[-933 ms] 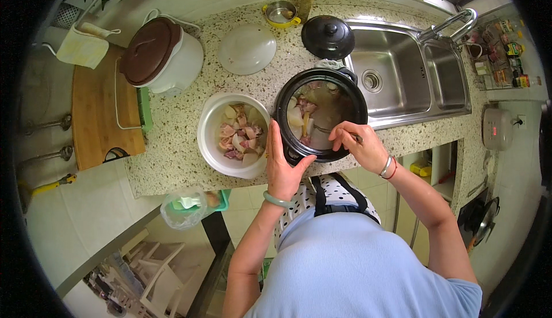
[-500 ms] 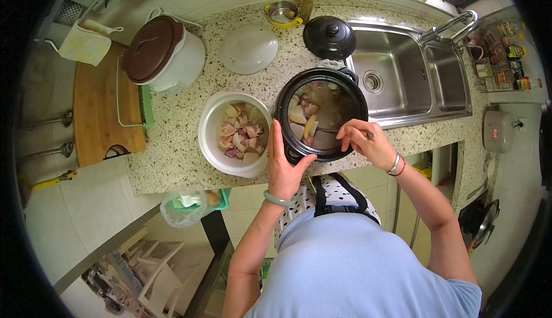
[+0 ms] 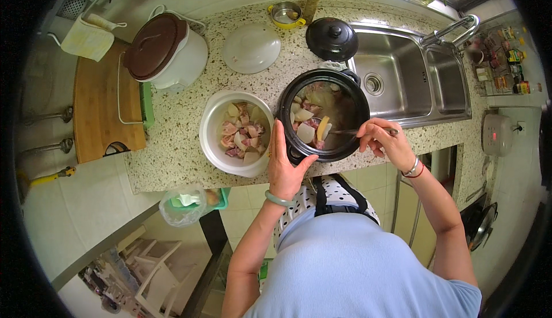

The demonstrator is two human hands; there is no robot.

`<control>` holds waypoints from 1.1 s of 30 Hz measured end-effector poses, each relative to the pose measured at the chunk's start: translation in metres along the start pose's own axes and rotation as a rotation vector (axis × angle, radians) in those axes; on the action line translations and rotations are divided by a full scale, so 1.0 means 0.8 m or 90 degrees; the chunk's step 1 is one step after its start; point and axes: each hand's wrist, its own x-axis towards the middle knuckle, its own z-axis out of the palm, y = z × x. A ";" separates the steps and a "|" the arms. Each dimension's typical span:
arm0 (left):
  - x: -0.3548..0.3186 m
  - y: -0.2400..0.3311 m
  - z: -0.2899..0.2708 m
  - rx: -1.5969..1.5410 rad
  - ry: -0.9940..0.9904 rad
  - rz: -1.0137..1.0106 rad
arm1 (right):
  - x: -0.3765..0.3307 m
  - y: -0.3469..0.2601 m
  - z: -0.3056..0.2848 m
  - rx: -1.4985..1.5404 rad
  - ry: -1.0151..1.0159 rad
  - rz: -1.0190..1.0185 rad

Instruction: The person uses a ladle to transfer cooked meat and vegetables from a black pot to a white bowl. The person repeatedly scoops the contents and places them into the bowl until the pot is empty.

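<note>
— What do you have on the feed, starting from the left?

— I see a wooden cutting board [image 3: 103, 111] at the far left, then a white cooker with a brown lid [image 3: 164, 51] on the speckled countertop [image 3: 172, 157]. Next along is a white bowl [image 3: 234, 133] holding pink meat pieces and pale vegetable chunks, with a white lid [image 3: 251, 48] lying flat behind it.

— And the hands?

— The left hand [image 3: 286, 166] is spread flat against the near left wall of the black pot [image 3: 322, 114], thumb out along the rim, a green bangle on the wrist. The pot sits at the counter's front edge, just beside the bowl and just left of the sink; it is round and glossy black, with small side handles, and it holds the same kind of meat and pale chunks in liquid (one yellowish piece sits near the middle).

— The right?

— The right hand [image 3: 385, 143] hovers over the pot's right rim, fingers pinched on a thin metal utensil [image 3: 351, 131] that reaches into the pot. I can't tell what its tip is. The black pot lid [image 3: 332, 38] rests behind, and the steel sink [image 3: 414, 79] is furthest right.
</note>
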 end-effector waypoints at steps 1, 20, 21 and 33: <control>-0.001 0.001 0.000 0.006 0.002 0.006 | -0.002 -0.002 -0.002 0.004 0.002 0.004; 0.003 0.006 -0.007 0.015 -0.003 0.072 | -0.030 -0.058 -0.015 -0.041 0.084 -0.021; 0.003 0.007 -0.007 0.014 -0.006 0.071 | -0.031 -0.058 -0.014 -0.038 0.083 -0.017; 0.003 0.005 -0.009 -0.001 -0.020 0.062 | -0.032 -0.058 -0.009 -0.009 0.107 -0.006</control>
